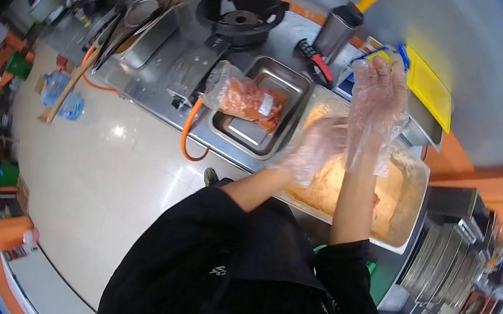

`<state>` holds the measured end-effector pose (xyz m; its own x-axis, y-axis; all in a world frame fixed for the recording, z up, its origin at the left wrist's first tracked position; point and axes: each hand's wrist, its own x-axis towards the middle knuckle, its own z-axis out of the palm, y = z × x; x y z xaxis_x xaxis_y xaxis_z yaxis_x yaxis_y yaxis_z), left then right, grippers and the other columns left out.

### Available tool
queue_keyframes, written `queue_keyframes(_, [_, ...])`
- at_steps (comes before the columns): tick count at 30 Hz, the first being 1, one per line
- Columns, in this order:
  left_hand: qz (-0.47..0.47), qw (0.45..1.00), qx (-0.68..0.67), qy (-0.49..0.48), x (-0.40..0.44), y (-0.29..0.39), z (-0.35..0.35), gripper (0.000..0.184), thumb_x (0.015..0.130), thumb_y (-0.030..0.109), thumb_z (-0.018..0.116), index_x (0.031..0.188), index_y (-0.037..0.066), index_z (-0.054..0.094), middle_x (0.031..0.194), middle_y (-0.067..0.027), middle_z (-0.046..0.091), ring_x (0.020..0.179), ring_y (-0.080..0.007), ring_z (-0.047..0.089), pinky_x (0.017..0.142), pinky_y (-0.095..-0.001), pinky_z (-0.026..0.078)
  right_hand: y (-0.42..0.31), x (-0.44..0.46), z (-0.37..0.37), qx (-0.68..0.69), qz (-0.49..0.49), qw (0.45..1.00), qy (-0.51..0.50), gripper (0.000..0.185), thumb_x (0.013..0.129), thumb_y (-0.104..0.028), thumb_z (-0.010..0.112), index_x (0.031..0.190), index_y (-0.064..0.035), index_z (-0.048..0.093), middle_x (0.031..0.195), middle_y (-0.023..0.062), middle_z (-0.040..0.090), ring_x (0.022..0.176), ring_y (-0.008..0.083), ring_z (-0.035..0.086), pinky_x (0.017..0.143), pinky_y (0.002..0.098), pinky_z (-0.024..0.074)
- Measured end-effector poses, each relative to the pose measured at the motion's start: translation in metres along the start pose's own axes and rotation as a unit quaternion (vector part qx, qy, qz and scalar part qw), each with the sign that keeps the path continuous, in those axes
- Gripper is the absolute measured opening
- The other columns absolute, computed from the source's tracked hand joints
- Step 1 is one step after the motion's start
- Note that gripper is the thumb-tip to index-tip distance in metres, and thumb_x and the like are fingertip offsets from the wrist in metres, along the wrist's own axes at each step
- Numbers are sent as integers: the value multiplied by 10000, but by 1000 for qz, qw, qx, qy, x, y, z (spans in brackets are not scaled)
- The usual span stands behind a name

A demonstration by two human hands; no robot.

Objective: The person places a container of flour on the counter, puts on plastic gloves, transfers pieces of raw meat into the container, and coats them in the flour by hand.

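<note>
Both hands wear clear plastic gloves. My right hand [379,91] is raised above the far side of a large steel pan [415,207], its fingers stretched out and nothing held. My left hand [321,146] is smeared by motion over the near left part of that pan, close to my right wrist; its fingers cannot be made out. Pale tan powder [327,183] lies in the pan, with a small reddish piece [376,200] at its right. Left of it, a bag of raw meat [243,97] rests in a smaller steel tray [304,88].
A black burner [239,17] stands at the back, with an orange hose [186,132] at the counter's front edge. A red-and-black tool [315,62], a steel container with a yellow handle [338,32] and a yellow tray [427,85] are behind the pan. Racked trays [444,265] stand right.
</note>
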<state>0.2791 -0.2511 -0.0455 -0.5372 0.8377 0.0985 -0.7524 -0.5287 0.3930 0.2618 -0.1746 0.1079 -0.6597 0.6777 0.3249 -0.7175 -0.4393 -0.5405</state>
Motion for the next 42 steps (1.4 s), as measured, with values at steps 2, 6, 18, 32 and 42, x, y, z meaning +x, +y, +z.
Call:
queue_keyframes(2, [42, 999, -12, 24, -32, 61, -16, 474, 943, 396, 497, 1243, 29, 503, 1107, -108, 612, 1011, -237, 603, 931, -396, 474, 21, 7, -11, 7, 55, 996, -64, 399, 902, -234, 595, 1216, -12, 487, 1018, 147, 622, 931, 251, 616, 879, 430, 516])
queue_keyframes(6, [110, 977, -22, 179, -114, 164, -46, 408, 931, 295, 536, 1218, 5, 521, 1053, -143, 641, 935, -262, 632, 822, -349, 528, 75, 15, 6, -220, 222, 948, -54, 537, 886, -229, 631, 1297, 23, 395, 1056, 172, 614, 954, 268, 623, 878, 416, 523])
queue_keyframes(18, [260, 896, -110, 343, -258, 268, -112, 337, 934, 198, 533, 1216, 14, 522, 1040, -162, 635, 895, -262, 649, 740, -315, 588, 311, 11, 30, -767, 120, 184, -603, 273, 809, -251, 622, 1001, -72, 696, 990, 142, 684, 914, 293, 671, 786, 400, 535])
queue_keyframes(32, [216, 884, -72, 409, -260, 312, -160, 342, 932, 251, 550, 1209, 53, 513, 1028, -86, 609, 883, -197, 614, 696, -295, 539, 286, -2, 19, -779, 220, 163, -564, 281, 699, -217, 674, 942, -83, 718, 977, 164, 684, 925, 309, 668, 785, 392, 526])
queue_keyframes(42, [129, 888, -34, 440, -242, 311, -170, 311, 929, 261, 557, 1164, 59, 535, 1019, -88, 601, 881, -194, 610, 694, -294, 540, 267, -13, 40, -719, 23, 224, -658, 194, 689, -263, 682, 811, -113, 675, 859, 83, 675, 846, 260, 670, 687, 422, 506])
